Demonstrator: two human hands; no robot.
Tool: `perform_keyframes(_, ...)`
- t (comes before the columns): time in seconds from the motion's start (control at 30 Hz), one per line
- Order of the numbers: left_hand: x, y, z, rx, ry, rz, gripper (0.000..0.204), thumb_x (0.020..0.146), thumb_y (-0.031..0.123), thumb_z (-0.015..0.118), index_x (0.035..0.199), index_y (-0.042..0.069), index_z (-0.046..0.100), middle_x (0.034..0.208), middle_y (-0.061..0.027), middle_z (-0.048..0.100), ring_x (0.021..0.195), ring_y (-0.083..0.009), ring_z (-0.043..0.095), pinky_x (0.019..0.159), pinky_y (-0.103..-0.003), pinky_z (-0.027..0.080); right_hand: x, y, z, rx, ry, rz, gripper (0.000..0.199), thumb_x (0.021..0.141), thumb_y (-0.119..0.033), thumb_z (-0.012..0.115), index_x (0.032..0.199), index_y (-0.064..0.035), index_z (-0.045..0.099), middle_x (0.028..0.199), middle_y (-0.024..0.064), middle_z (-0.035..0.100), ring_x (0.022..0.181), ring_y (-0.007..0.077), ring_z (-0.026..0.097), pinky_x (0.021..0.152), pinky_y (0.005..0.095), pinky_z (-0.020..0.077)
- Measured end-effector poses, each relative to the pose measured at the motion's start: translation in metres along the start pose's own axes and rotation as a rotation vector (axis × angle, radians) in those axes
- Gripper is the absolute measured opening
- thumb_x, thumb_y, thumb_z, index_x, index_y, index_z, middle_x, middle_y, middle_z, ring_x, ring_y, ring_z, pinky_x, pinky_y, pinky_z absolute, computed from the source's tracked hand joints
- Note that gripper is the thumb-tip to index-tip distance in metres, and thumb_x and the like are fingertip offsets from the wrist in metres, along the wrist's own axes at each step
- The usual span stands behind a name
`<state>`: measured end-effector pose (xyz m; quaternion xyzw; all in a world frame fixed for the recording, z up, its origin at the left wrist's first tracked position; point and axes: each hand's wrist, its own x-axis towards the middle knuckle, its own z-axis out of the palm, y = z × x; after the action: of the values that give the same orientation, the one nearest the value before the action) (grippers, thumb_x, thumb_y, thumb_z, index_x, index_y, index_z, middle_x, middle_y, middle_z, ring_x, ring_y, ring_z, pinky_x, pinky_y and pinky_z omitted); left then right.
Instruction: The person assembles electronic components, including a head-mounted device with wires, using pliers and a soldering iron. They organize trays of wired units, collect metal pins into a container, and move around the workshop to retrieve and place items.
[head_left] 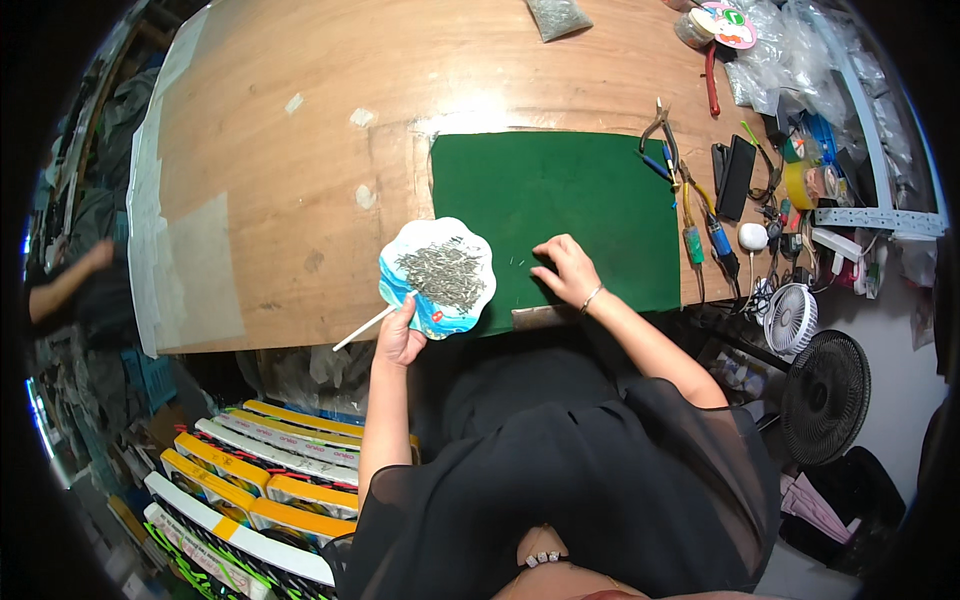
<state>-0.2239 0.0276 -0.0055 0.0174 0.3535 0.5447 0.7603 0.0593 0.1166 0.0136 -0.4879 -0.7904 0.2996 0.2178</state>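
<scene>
Left hand (401, 338): holding fan (487, 270)
Fan: bearing metal bits (440, 272), across left edge of mat (555, 190)
Right hand (572, 276): narrowly parted, over mat

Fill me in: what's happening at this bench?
A person's left hand holds a scalloped fan bearing a pile of small metal pieces. The right hand is over the green mat, thumb and finger apart, beside a few tiny pieces.
</scene>
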Motion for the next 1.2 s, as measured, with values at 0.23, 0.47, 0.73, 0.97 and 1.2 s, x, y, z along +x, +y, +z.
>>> perform_keyframes(0.23, -0.021, 0.011, -0.007, 0.048, 0.082, 0.022, 0.038, 0.086, 0.016, 0.045, 0.119, -0.001, 0.035, 0.118, -0.0121, 0.045, 0.106, -0.0240, 0.046, 0.090, -0.040, 0.038, 0.000, 0.011, 0.012, -0.154, 0.008, -0.156, 0.016, 0.068, -0.016, 0.062, 0.069, -0.0076, 0.049, 0.071, 0.0064, 0.046, 0.070, 0.0237, 0.048, 0.061, 0.0332, 0.0419)
perform_keyframes(0.47, -0.018, -0.008, -0.013, 0.012, 0.055, -0.063, 0.039, 0.085, 0.015, 0.046, 0.119, -0.001, 0.034, 0.118, -0.0123, 0.045, 0.106, -0.0242, 0.047, 0.089, -0.040, 0.039, 0.017, -0.059, 0.002, 0.107, 0.086, -0.243, 0.015, 0.070, -0.014, 0.061, 0.076, -0.0055, 0.051, 0.074, 0.0094, 0.048, 0.070, 0.0254, 0.049, 0.061, 0.0337, 0.0417)
perform_keyframes(0.73, -0.017, 0.001, -0.001, 0.034, 0.008, 0.010, 0.038, 0.085, 0.017, 0.047, 0.117, -0.001, 0.036, 0.116, -0.0123, 0.046, 0.104, -0.0242, 0.048, 0.088, -0.040, 0.041, 0.040, -0.002, 0.005, -0.010, -0.245, -0.249, 0.023, 0.071, -0.016, 0.061, 0.093, -0.0126, 0.054, 0.087, 0.0067, 0.048, 0.083, 0.0238, 0.049, 0.070, 0.0319, 0.0433)
perform_keyframes(0.97, -0.047, 0.014, -0.011, 0.068, 0.080, 0.031, 0.039, 0.086, 0.016, 0.046, 0.119, -0.001, 0.034, 0.118, -0.0127, 0.045, 0.106, -0.0251, 0.047, 0.089, -0.041, 0.040, 0.048, 0.014, 0.011, -0.092, -0.364, -0.437, 0.013, 0.070, -0.018, 0.061, 0.072, -0.0101, 0.052, 0.075, 0.0043, 0.049, 0.075, 0.0219, 0.049, 0.065, 0.0317, 0.0435)
perform_keyframes(1.2, -0.057, -0.007, -0.021, 0.020, 0.121, 0.005, 0.038, 0.085, 0.014, 0.047, 0.119, 0.001, 0.034, 0.117, -0.0116, 0.045, 0.105, -0.0233, 0.047, 0.089, -0.040, 0.040, 0.045, -0.007, 0.010, -0.066, -0.190, -0.263, 0.014, 0.072, -0.019, 0.060, 0.070, -0.0085, 0.051, 0.071, 0.0062, 0.048, 0.071, 0.0229, 0.050, 0.062, 0.0326, 0.0426)
